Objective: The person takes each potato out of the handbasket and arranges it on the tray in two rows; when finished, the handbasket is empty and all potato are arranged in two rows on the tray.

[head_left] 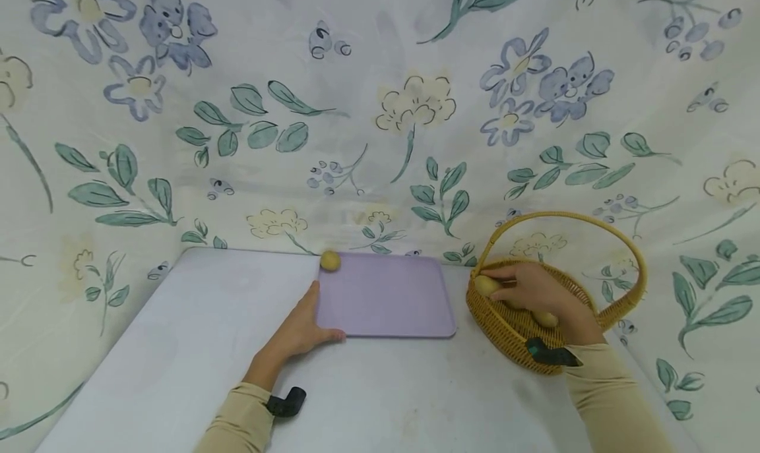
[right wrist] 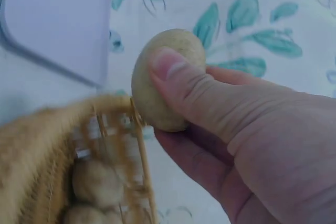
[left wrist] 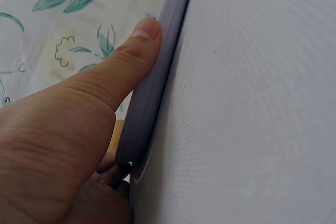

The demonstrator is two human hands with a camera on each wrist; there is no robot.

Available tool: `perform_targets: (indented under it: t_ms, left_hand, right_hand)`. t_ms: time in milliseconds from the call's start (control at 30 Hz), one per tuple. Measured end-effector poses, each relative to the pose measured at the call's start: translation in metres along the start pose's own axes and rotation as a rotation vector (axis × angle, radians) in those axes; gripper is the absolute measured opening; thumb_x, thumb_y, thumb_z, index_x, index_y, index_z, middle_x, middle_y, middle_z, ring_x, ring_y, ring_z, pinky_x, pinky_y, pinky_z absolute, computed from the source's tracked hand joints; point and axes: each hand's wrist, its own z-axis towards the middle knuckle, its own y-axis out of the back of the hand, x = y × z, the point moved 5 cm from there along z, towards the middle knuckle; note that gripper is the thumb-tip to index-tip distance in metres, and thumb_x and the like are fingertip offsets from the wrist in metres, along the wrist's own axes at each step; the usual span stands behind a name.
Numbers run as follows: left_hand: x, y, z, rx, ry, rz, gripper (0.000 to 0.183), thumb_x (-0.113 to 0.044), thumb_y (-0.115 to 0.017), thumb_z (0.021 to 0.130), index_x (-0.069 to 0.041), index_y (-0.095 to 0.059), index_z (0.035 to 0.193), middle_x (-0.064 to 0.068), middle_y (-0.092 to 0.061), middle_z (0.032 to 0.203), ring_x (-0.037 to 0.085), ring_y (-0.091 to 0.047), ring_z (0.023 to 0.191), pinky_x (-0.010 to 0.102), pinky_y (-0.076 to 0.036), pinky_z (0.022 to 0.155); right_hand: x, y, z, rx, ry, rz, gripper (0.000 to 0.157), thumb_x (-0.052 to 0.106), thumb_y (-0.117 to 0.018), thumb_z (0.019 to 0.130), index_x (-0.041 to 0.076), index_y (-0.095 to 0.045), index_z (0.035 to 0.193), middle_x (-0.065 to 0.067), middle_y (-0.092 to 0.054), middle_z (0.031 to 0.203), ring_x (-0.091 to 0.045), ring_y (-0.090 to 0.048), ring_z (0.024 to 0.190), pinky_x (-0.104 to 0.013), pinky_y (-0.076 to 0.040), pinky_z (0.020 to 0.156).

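Note:
A pale lilac tray (head_left: 386, 298) lies on the white table, with one small yellowish-brown potato (head_left: 330, 261) at its far left corner. My left hand (head_left: 299, 328) rests against the tray's near left corner, fingers along the left side. Its straight thumb (left wrist: 137, 51) presses the tray's front edge (left wrist: 152, 93). Over the left rim of a wicker basket (head_left: 505, 321), my right hand (head_left: 534, 291) pinches another potato (right wrist: 163, 80) between thumb and fingers. More potatoes (right wrist: 97, 182) lie inside the basket, partly hidden by its weave and my hand.
The basket's tall arched handle (head_left: 638, 262) leans out to the right, close to my right forearm. Behind the table (head_left: 380, 393) hangs a floral cloth (head_left: 356, 110). Black straps with small devices sit on both wrists.

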Motion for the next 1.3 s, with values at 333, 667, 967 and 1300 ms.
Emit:
perform_targets:
  t_ms: [333,667,967,1300]
  left_hand:
    - [0.000,0.001,0.000,-0.004,0.009,-0.008,0.138,-0.047,-0.090,0.073,0.006,0.002,0.161,0.026,-0.002,0.170,0.042,-0.007,0.158,0.054,-0.013,0.130]
    - [0.002,-0.001,-0.002,-0.011,0.025,-0.022,0.141,-0.049,-0.092,0.070,0.006,0.001,0.161,0.025,-0.002,0.170,0.041,-0.007,0.158,0.053,-0.013,0.130]
    - [0.000,0.001,-0.002,-0.026,0.022,-0.026,0.140,-0.048,-0.092,0.070,0.005,-0.001,0.161,0.025,-0.004,0.170,0.041,-0.009,0.158,0.053,-0.014,0.130]
    - [-0.002,0.001,-0.003,-0.030,0.022,-0.019,0.138,-0.046,-0.092,0.071,0.006,-0.001,0.161,0.025,-0.005,0.170,0.040,-0.010,0.158,0.053,-0.015,0.130]
  right_hand:
    - [0.034,-0.025,0.031,-0.034,0.124,0.080,0.053,0.018,-0.078,0.090,0.004,-0.064,0.138,-0.010,-0.076,0.113,-0.013,-0.059,0.079,-0.022,-0.049,0.065]
    - [0.065,-0.047,0.065,-0.028,0.125,0.092,0.055,0.023,-0.078,0.090,0.010,-0.062,0.141,-0.014,-0.068,0.135,-0.029,-0.066,0.121,-0.042,-0.059,0.096]
    - [0.094,-0.064,0.107,-0.037,0.194,0.126,0.055,0.017,-0.079,0.089,0.004,-0.062,0.140,-0.015,-0.067,0.137,-0.029,-0.068,0.120,-0.039,-0.060,0.098]
    - [0.117,-0.097,0.140,-0.043,0.178,0.123,0.056,0.014,-0.078,0.089,0.003,-0.061,0.141,-0.012,-0.067,0.138,-0.026,-0.067,0.118,-0.038,-0.058,0.100]
